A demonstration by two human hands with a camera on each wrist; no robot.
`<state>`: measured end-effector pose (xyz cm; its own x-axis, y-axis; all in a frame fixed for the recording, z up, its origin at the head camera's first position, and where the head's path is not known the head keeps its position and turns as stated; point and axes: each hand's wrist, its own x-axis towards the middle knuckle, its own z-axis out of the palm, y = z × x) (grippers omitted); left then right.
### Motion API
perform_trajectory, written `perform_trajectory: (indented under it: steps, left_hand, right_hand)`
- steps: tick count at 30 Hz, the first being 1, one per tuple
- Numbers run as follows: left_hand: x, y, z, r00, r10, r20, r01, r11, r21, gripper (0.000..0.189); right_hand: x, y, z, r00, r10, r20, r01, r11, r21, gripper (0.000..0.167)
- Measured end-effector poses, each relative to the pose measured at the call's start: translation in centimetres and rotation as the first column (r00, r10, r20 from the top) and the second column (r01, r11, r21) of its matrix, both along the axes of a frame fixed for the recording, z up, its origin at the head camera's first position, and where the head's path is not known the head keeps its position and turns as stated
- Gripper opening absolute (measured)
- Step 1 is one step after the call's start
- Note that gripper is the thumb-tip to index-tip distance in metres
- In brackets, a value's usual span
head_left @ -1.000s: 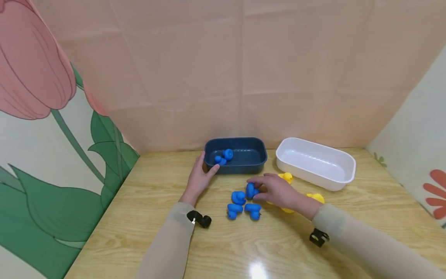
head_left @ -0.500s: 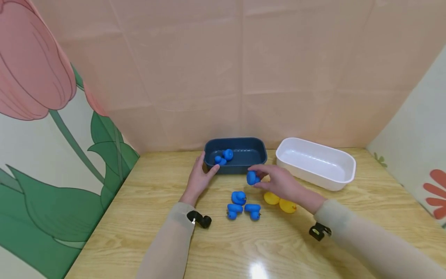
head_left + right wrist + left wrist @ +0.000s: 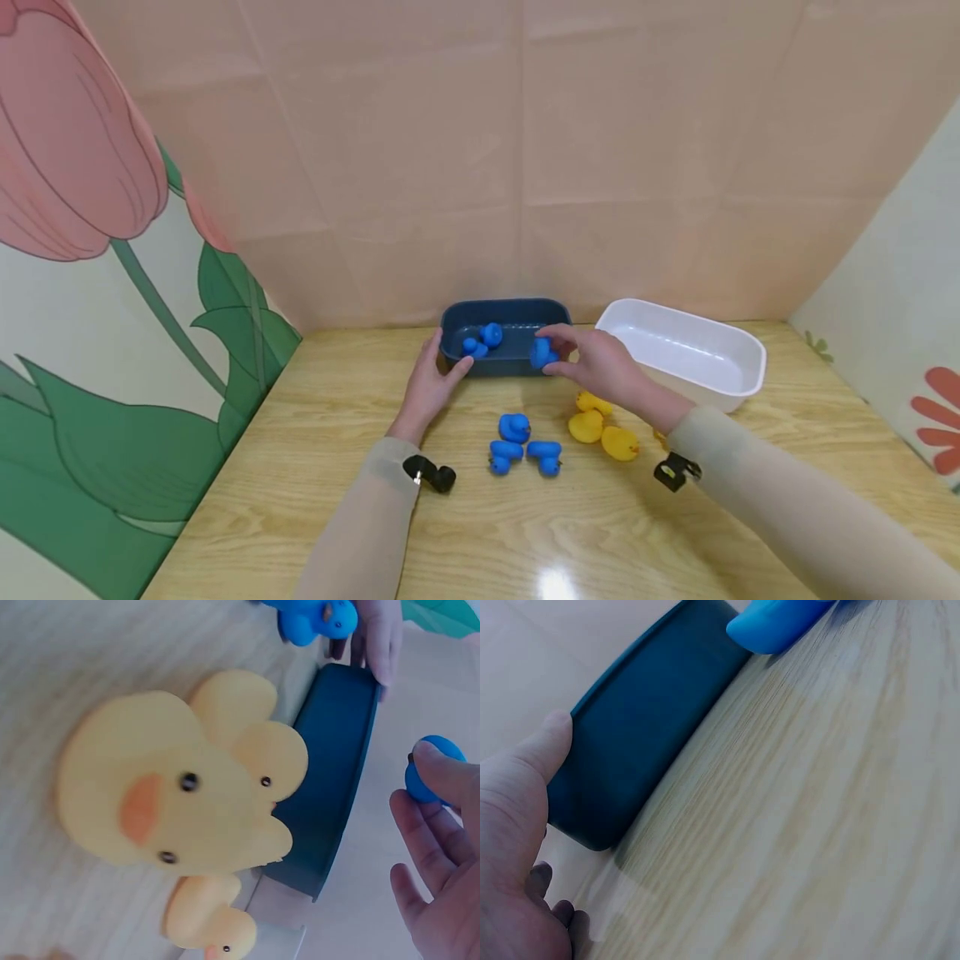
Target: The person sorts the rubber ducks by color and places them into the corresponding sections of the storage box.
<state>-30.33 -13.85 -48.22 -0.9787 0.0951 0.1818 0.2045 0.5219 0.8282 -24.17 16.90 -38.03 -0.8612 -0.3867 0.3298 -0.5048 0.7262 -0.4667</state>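
Note:
My right hand (image 3: 603, 362) pinches a blue rubber duck (image 3: 540, 353) between thumb and fingers, close over the front right of the dark blue tub (image 3: 498, 367). In the right wrist view the held duck (image 3: 431, 776) is partly covered by the thumb. At the tub's front left corner rests my left hand (image 3: 425, 390), its thumb on the front rim and its fingers stretched along the left side. Two blue ducks (image 3: 491, 335) lie inside the tub on the left. Several more blue ducks (image 3: 514, 427) sit on the table in front of it.
A white tub (image 3: 697, 387) stands to the right, partly behind my right hand. Yellow rubber ducks (image 3: 619, 443) sit below the right forearm, one mostly hidden by the sleeve. The peach backdrop (image 3: 517, 208) rises right behind both tubs.
My right hand has lifted the blue duck off the table and carried it up and back to the dark blue tub's front rim. The left hand has stayed in place.

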Motion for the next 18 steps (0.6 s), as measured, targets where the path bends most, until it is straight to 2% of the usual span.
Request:
perform_trajectory:
  steps: [8, 18]
  left_hand:
    - [-0.1, 0.0, 0.0, 1.0, -0.004, 0.002, 0.004, 1.0, -0.006, 0.093]
    - [-0.2, 0.1, -0.1, 1.0, 0.002, -0.012, -0.002, 1.0, 0.009, 0.093]
  right_hand:
    - [-1.8, -0.5, 0.3, 0.994, -0.089, 0.067, 0.09, 0.996, -0.012, 0.052]
    - [-4.1, -1.0, 0.5, 0.981, -0.165, 0.103, 0.167, 0.986, -0.009, 0.055]
